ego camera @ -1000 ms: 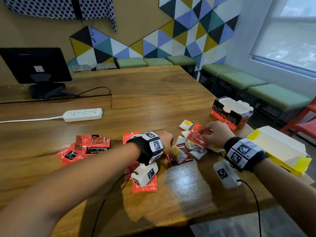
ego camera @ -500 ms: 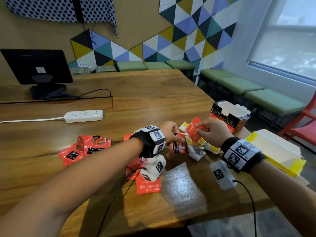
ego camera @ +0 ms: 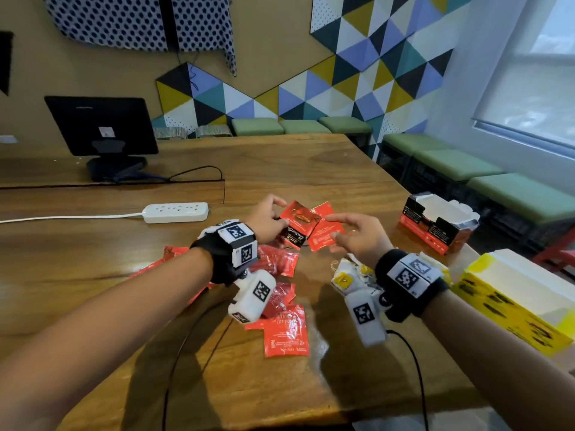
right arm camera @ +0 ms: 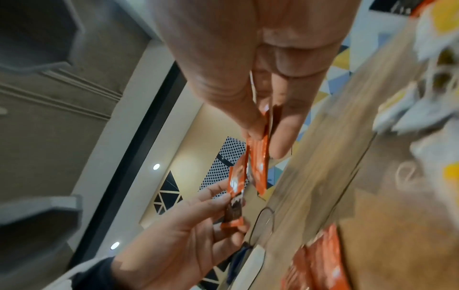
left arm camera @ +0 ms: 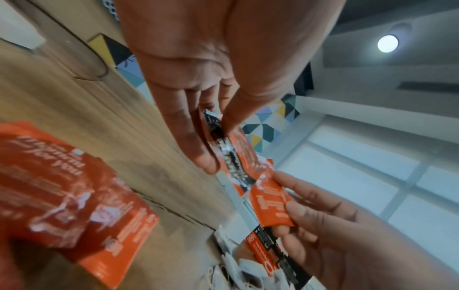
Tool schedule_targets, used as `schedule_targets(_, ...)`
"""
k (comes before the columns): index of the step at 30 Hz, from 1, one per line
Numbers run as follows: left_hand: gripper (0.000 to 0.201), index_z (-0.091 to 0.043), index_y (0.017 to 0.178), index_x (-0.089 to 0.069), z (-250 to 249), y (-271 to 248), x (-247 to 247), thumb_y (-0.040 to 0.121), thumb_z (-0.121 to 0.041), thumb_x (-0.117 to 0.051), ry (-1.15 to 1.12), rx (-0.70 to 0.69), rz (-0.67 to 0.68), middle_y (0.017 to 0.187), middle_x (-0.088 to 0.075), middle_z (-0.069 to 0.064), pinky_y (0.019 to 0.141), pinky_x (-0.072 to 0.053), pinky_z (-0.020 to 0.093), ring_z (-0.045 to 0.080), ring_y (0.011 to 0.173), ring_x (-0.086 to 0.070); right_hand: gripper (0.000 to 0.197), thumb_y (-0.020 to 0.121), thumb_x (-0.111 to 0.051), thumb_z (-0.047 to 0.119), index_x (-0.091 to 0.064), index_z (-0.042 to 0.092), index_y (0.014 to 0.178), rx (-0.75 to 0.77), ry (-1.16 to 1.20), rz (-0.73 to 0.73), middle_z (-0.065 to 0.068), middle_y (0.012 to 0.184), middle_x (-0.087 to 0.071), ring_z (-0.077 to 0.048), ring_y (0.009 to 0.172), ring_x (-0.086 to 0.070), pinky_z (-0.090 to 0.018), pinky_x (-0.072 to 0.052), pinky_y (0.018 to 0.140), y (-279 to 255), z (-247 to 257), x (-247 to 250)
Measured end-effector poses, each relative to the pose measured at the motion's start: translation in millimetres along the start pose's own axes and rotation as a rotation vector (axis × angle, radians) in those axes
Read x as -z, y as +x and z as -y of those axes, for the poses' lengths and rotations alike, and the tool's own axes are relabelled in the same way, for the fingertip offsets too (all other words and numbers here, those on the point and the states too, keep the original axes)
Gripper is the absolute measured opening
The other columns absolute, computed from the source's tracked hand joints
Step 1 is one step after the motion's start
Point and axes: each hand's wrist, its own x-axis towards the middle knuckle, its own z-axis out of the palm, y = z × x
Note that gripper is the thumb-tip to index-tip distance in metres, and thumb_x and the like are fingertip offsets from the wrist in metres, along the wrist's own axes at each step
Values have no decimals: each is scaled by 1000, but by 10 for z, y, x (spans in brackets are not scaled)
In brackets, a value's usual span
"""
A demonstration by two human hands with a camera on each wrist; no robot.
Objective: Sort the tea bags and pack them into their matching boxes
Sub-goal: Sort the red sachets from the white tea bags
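Note:
Both hands are raised above the table. My left hand (ego camera: 270, 219) pinches a red sachet with a black band (ego camera: 297, 223), seen edge-on in the left wrist view as the same banded sachet (left arm camera: 229, 155). My right hand (ego camera: 354, 234) pinches a plain red sachet (ego camera: 325, 233) between thumb and fingers, and the two sachets overlap. More red sachets (ego camera: 284, 329) lie under my left wrist. White tea bags with yellow tags (ego camera: 345, 276) lie under my right wrist. An open red-and-black box (ego camera: 435, 222) stands to the right, with an open yellow box (ego camera: 513, 303) nearer to me.
A white power strip (ego camera: 175, 212) and its cable lie left of centre. Behind it at the back left stands a black monitor (ego camera: 101, 126). The table edge (ego camera: 435, 209) runs along the right, with green benches beyond.
Both hands rose from the pile, each lifting a red sachet, and brought the two sachets together above the table. The camera view tilted upward.

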Motion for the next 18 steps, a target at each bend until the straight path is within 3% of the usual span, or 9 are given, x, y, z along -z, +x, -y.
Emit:
schedule_targets(2,34,-11,124,-42,61,-51,123,92,-3,-51,-16,34,-3,124,-55,23,51,-55,30,32,83,-64,30,85,-51,-15,-58,6,105,-77,162,63,-19,112,-55,-16,61,-64,-21,-57,50,15,81,-212)
schedule_targets(4,35,-5,125,-46,134,-118,257,91,-2,-51,-16,55,0,125,-56,22,67,-54,35,36,101,-62,29,85,-46,-19,-51,8,95,-111,273,124,-20,109,-52,-20,62,-61,-23,-58,50,36,139,-407)
schedule_targets(5,33,-4,124,-49,176,-157,329,91,-2,-52,-17,64,-5,123,-58,22,69,-54,36,34,101,-62,31,85,-44,-19,-48,11,90,-119,301,153,-20,108,-51,-21,63,-61,-25,-58,52,53,156,-496)
schedule_targets(8,29,-5,120,-53,301,-290,576,90,-2,-53,15,66,-74,107,-61,18,54,-54,27,23,76,-63,34,86,-46,-15,-44,19,89,-115,249,269,-13,104,-55,-21,68,-60,-28,-57,56,88,166,-732)
schedule_targets(10,27,-6,117,-56,388,-354,779,90,-6,-55,125,54,-143,101,-63,16,56,-54,30,22,67,-62,32,84,-58,-2,-45,22,101,-38,-6,353,-6,109,-56,-19,77,-59,-32,-54,65,87,142,-816)
schedule_targets(11,27,-6,116,-57,434,-379,886,90,-6,-56,183,54,-171,101,-64,17,60,-53,33,24,68,-62,40,80,-66,7,-44,21,111,17,-172,411,-5,114,-55,-18,87,-59,-33,-54,74,69,135,-826)
schedule_targets(14,27,0,115,-60,623,-436,1165,89,-5,-55,383,77,-210,111,-65,22,64,-47,25,23,81,-58,89,59,-85,28,-36,21,132,114,-545,622,-1,126,-51,-17,112,-53,-37,-45,98,-6,97,-829)
schedule_targets(16,28,2,115,-60,780,-469,1277,88,-4,-56,453,114,-180,115,-64,23,59,-44,16,20,87,-55,107,53,-87,37,-26,30,140,147,-834,678,1,141,-36,-21,129,-35,-43,-32,110,-99,86,-845)
schedule_targets(18,30,-3,117,-61,944,-500,1339,88,-9,-58,558,182,-137,120,-62,19,69,-45,20,19,94,-53,116,51,-87,39,-17,36,144,181,-1004,737,-1,153,-18,-27,141,-16,-50,-20,115,-176,39,-832)
